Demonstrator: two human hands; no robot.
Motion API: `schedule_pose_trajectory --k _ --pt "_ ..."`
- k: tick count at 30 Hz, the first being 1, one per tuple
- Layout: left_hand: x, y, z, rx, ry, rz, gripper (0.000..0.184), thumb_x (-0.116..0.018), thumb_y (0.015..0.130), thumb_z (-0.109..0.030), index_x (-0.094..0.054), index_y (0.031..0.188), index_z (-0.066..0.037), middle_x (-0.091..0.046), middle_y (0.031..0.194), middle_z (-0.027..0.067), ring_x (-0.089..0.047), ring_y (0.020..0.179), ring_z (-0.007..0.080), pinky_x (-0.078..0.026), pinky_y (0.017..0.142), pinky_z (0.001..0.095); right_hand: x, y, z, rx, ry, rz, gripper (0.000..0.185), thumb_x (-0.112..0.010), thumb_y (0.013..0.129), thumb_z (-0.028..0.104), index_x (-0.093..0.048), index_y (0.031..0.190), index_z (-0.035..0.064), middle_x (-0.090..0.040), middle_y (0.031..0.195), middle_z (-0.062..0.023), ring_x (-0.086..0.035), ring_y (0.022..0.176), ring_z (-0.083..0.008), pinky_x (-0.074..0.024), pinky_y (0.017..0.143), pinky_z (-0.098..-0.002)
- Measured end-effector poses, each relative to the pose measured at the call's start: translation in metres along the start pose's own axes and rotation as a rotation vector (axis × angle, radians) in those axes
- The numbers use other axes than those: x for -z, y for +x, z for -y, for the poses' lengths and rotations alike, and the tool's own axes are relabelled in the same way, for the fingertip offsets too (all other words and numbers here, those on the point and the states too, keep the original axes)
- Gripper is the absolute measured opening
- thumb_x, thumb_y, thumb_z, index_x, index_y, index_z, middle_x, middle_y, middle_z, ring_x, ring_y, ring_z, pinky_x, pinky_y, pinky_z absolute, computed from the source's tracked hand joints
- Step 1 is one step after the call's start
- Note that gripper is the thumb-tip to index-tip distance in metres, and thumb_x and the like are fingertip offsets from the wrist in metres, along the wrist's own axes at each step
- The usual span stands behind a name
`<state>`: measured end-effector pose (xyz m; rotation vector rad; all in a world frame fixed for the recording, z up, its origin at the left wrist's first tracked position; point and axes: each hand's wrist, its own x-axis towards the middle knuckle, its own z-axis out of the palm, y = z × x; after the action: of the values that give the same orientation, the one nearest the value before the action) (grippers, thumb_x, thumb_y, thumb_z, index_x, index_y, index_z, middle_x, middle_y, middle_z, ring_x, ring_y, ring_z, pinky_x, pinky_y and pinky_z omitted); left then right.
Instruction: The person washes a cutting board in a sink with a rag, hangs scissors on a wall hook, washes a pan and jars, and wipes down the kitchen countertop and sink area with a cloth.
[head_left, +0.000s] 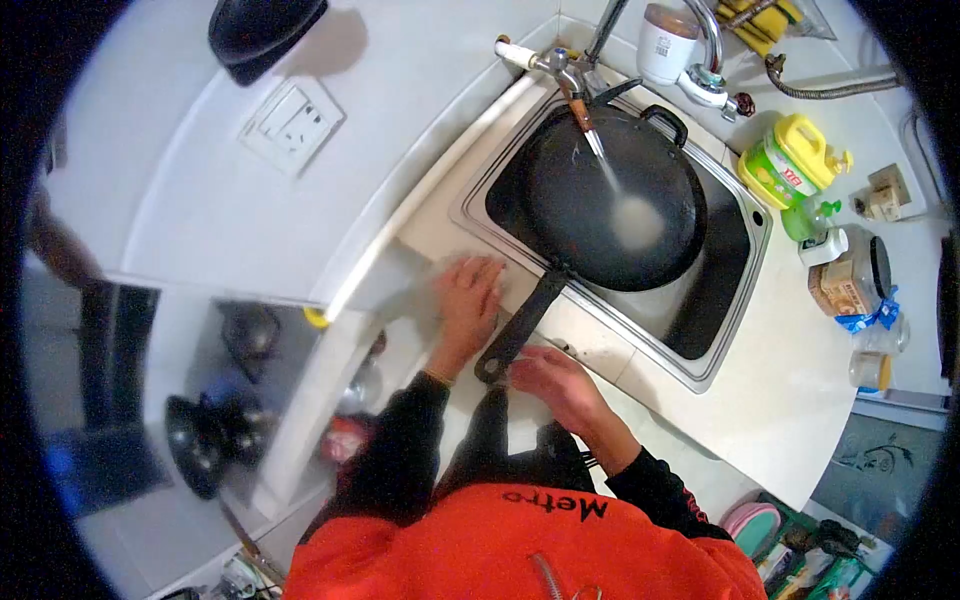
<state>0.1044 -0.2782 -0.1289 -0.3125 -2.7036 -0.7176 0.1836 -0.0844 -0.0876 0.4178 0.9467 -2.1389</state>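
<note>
A large black wok (560,190) sits tilted in the sink (700,372). Water runs from the tap (578,105) into it and makes a pale patch on its inner surface. Its long dark handle (525,325) sticks out over the counter's front edge toward me. My left hand (470,300) is at the counter edge, left of the handle, with fingers loosely bent and nothing visible in them. Close beside the handle's end, on its right, is my right hand (560,385), slightly blurred, fingers loosely curved and open. Whether it touches the handle I cannot tell.
Right of the sink stand a yellow-green detergent jug (785,165), a green pump bottle (808,218) and a lidded jar (850,275). A white cup (667,45) is behind the tap. A wall socket (293,125) is at left, and a stove (225,420) at lower left.
</note>
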Motion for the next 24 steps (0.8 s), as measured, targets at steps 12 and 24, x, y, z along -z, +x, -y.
schedule_pose_trajectory --k 12,24 --pt "-0.180 -0.144 0.189 1.109 -1.158 -0.552 0.018 -0.045 0.089 -0.006 -0.051 0.106 -0.004 -0.055 0.104 0.0052 -0.047 0.098 0.0184 -0.041 0.083 0.0324 0.042 -0.030 -0.020 -0.020 -0.255 -0.156 0.028 -0.055 0.090 0.019 -0.053 0.112 0.0011 -0.058 0.105 -0.0097 -0.058 0.096 -0.0206 -0.0465 0.086 -0.0335" --pt "0.038 -0.157 -0.083 1.029 -1.632 0.138 0.048 -0.048 0.093 -0.029 -0.031 0.135 -0.014 -0.048 0.121 0.0126 -0.048 0.109 0.0223 -0.043 0.089 0.0355 0.016 -0.017 -0.037 -0.086 -0.195 -0.014 0.030 -0.055 0.089 0.011 -0.051 0.118 0.0060 -0.052 0.114 -0.0052 -0.054 0.099 -0.0181 -0.0475 0.083 -0.0325"
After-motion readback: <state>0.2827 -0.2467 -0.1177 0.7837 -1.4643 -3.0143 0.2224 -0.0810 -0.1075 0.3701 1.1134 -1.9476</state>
